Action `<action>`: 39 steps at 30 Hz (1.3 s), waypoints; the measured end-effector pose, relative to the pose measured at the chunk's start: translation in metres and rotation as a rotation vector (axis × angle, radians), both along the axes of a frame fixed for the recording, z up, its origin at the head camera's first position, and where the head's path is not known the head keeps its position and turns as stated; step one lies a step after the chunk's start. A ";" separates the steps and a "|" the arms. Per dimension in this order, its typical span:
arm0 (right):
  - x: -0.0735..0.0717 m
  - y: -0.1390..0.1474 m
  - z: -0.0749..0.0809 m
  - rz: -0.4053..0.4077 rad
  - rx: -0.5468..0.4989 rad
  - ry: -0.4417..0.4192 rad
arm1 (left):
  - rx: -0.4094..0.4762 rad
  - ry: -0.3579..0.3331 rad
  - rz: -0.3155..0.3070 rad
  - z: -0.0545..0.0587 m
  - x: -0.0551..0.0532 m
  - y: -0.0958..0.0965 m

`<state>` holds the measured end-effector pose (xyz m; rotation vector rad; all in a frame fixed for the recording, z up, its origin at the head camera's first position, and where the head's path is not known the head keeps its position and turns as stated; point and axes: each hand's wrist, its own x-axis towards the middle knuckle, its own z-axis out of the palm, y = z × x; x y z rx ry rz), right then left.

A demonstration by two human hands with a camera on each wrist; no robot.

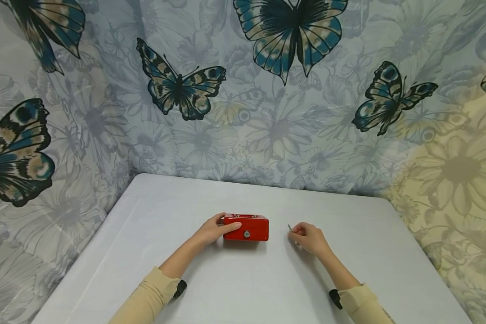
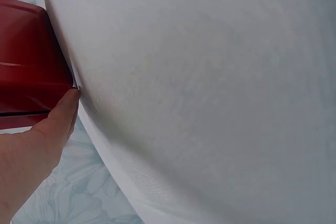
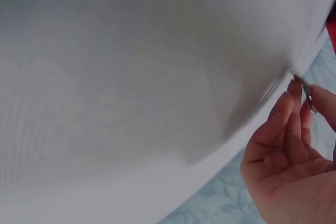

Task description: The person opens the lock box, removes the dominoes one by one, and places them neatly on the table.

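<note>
A small red cash box (image 1: 256, 228) stands on the white table, its round lock (image 1: 246, 234) facing me and a handle on its lid. My left hand (image 1: 212, 230) grips the box's left end, thumb across the front and the other fingers partly hidden behind. The left wrist view shows the left hand (image 2: 39, 148) against one edge of the red box (image 2: 26, 61). To the right of the box, my right hand (image 1: 311, 239) pinches a small metal key (image 3: 304, 92) between thumb and fingers, apart from the box. A blurred metal piece (image 3: 270, 88) shows beside the key.
The white table (image 1: 243, 288) stretches around both hands. Behind it and at its sides hangs cloth (image 1: 235, 148) printed with flowers and butterflies. A black strap (image 1: 180, 289) shows at the left wrist, another black strap (image 1: 335, 299) at the right.
</note>
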<state>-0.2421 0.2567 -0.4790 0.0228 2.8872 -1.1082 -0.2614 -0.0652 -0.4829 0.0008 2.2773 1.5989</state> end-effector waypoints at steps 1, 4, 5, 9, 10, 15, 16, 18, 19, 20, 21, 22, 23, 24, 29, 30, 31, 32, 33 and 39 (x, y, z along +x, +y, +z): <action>0.000 -0.001 0.001 -0.005 -0.006 0.005 | 0.000 0.000 0.002 0.000 0.000 0.000; 0.001 -0.004 0.002 -0.011 -0.015 0.023 | -0.001 0.000 0.005 0.000 0.001 0.000; 0.002 -0.005 0.003 -0.016 -0.022 0.029 | -0.002 -0.001 0.006 0.000 0.001 0.000; 0.005 -0.008 0.006 -0.019 -0.040 0.067 | -0.010 0.000 0.005 -0.001 0.001 0.000; 0.006 -0.009 0.006 -0.022 -0.048 0.072 | -0.012 0.000 0.005 -0.001 0.002 0.000; 0.013 -0.014 0.012 -0.047 -0.113 0.084 | -0.018 0.000 0.003 -0.002 0.002 0.000; 0.014 -0.016 0.013 -0.054 -0.127 0.087 | -0.020 0.001 0.002 -0.002 0.001 0.000; 0.017 -0.019 0.016 -0.064 -0.148 0.101 | -0.020 0.001 0.002 -0.002 0.001 0.000; 0.018 -0.020 0.017 -0.069 -0.159 0.107 | -0.020 0.002 0.002 -0.003 0.001 0.000; 0.020 -0.022 0.019 -0.076 -0.169 0.114 | -0.021 0.003 0.001 -0.003 0.000 0.000; 0.021 -0.024 0.021 -0.082 -0.182 0.119 | -0.021 0.003 0.001 -0.002 0.000 0.000; 0.022 -0.025 0.022 -0.085 -0.196 0.123 | -0.021 0.003 0.000 -0.003 0.000 0.000; 0.024 -0.027 0.024 -0.087 -0.209 0.125 | -0.021 0.003 0.001 -0.003 0.000 0.000; 0.025 -0.028 0.026 -0.085 -0.222 0.126 | -0.021 0.004 0.000 -0.002 0.000 0.000; 0.032 -0.036 0.033 -0.057 -0.299 0.113 | -0.024 0.002 0.001 -0.001 0.000 0.000; 0.033 -0.038 0.035 -0.049 -0.312 0.110 | -0.023 0.001 0.000 -0.001 0.000 0.000; 0.034 -0.039 0.036 -0.044 -0.325 0.106 | -0.023 0.000 0.001 -0.001 0.000 0.000; 0.035 -0.041 0.037 -0.039 -0.336 0.101 | -0.023 -0.002 0.001 0.000 0.001 0.000; 0.036 -0.042 0.039 -0.034 -0.341 0.100 | -0.024 -0.005 0.002 0.000 0.000 0.000; 0.040 -0.053 0.045 -0.005 -0.358 0.082 | -0.027 -0.009 0.008 0.000 0.001 0.000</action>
